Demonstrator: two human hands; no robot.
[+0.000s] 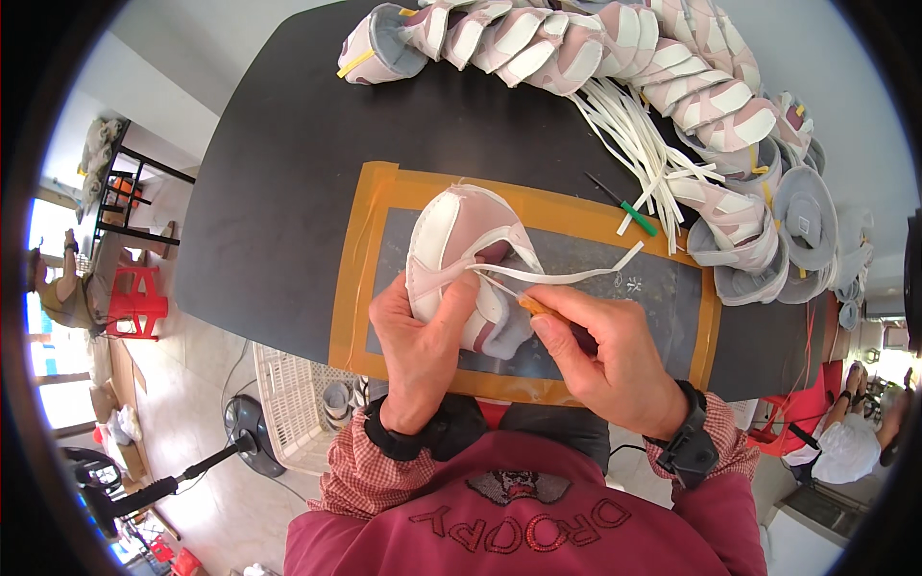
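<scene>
Curving shoe upper (466,235) (pink, white)

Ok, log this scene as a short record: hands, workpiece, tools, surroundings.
Left hand: holds the pale pink-and-white shoe upper
Right hand: grips the orange-handled tool, its thin shaft pointing at the upper
White lace: trails rightward from the upper
Spare tool: green-handled, lying near the bundled white strips
Surface: black table, tape-edged mat
Far side: row of similar uppers
</scene>
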